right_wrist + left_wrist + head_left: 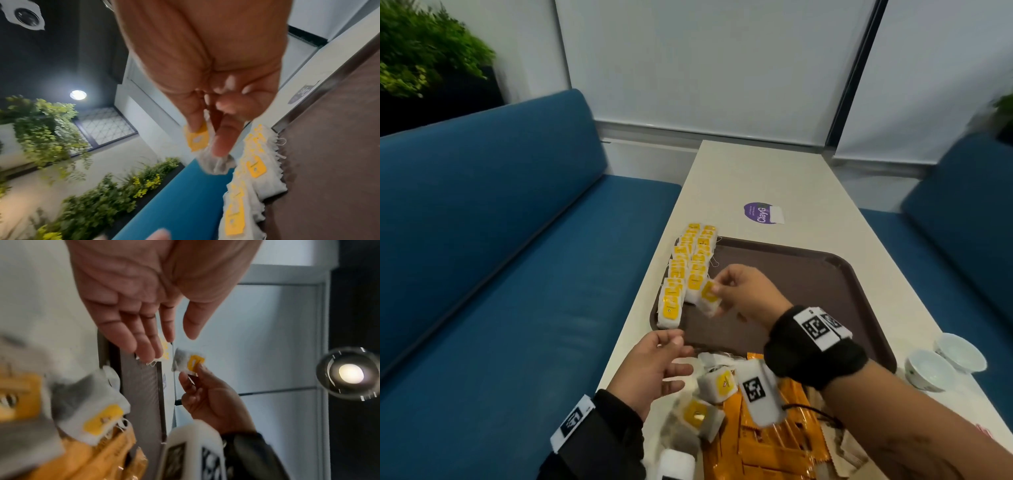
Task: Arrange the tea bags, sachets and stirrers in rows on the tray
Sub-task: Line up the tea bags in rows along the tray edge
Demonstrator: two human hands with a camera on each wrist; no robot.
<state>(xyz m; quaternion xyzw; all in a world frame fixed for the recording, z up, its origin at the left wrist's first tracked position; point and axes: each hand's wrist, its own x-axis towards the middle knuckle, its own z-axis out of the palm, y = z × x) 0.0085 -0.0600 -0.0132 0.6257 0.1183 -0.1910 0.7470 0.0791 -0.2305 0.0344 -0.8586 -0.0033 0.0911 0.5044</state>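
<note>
A brown tray (808,274) lies on the cream table (763,171). Two rows of white tea bags with yellow tags (688,270) run along its left edge and show again in the right wrist view as rows of tea bags (255,168). My right hand (717,291) hovers over the near end of the inner row and pinches one tea bag (709,297) by thumb and finger; the held tea bag (197,141) hangs from the right hand (207,139). My left hand (681,356) is open and empty at the tray's near-left corner, its fingers (144,340) straight.
Loose tea bags (717,382) and a heap of orange sachets (767,445) lie on the table in front of the tray. Two white cups (928,370) stand at the right. A purple sticker (762,212) lies beyond the tray. Blue benches (517,240) flank the table.
</note>
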